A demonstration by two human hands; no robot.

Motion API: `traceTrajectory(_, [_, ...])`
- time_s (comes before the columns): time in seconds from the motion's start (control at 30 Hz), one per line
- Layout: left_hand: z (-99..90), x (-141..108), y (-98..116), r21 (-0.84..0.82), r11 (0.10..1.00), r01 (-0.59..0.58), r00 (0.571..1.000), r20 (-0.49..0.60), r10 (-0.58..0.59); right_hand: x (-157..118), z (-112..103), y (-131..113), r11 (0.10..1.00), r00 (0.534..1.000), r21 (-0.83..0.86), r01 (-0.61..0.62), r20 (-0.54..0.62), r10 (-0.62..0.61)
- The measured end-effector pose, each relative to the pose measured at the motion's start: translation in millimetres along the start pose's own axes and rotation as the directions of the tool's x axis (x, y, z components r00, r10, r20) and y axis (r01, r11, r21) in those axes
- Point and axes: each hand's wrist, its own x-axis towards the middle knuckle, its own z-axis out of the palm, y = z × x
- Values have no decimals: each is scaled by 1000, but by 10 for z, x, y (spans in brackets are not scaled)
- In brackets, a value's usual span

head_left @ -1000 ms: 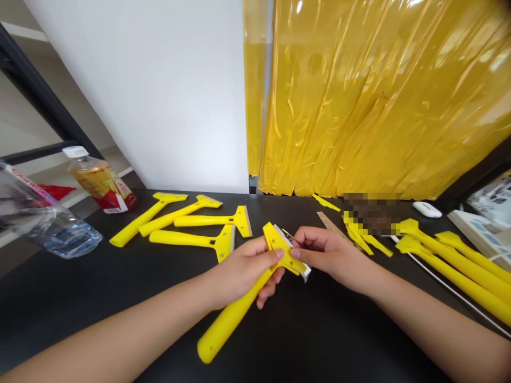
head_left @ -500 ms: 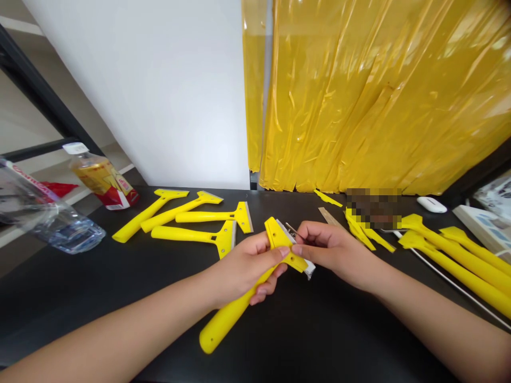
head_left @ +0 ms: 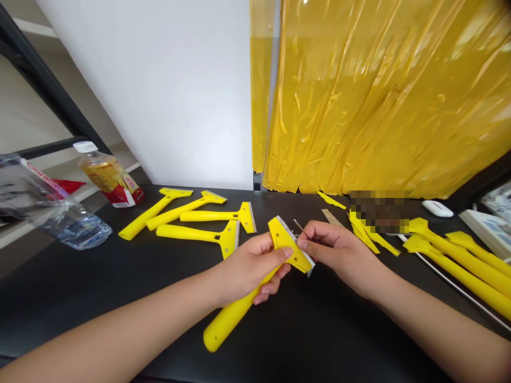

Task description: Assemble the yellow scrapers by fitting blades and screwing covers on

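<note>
Holding the yellow scraper [head_left: 286, 243] steady at its head called for a firm left thumb on the flat face, with the fingers supporting it from behind. The left hand [head_left: 249, 268] had its grip closed around the neck in just that way. The right hand [head_left: 339, 249] had its grip pinched on a thin metal piece [head_left: 301, 228], the fingertips close against the blade [head_left: 286, 223]. Good handling there meant small, slow finger movements, skin kept off the sharp edge, and pressure along the head rather than across the blade. Whether the fingertips touched the blade could not be told.

The scraper was between the two hands, over the black counter [head_left: 315, 330], nearer than the four other scrapers [head_left: 209, 216] lying left of centre. Its long axis ran slantwise: the rounded handle end pointed near and left, the head far and right. The head lay crosswise to the handle, its blade facing away to the far right, and the face with the small holes was turned up. The thin metal piece slanted far and left from the right fingertips.
</note>
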Motion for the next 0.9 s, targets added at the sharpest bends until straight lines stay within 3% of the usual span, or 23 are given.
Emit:
traceTrajectory(0.5, [3, 6, 32, -17, 1000, 25, 998, -50, -26, 34, -43, -11, 997, 994, 52, -63, 96, 58])
traceTrajectory(0.9, [-52, 32, 43, -75, 997, -14, 997, -71, 9, 24, -96, -69, 995, 995, 27, -96, 36, 95])
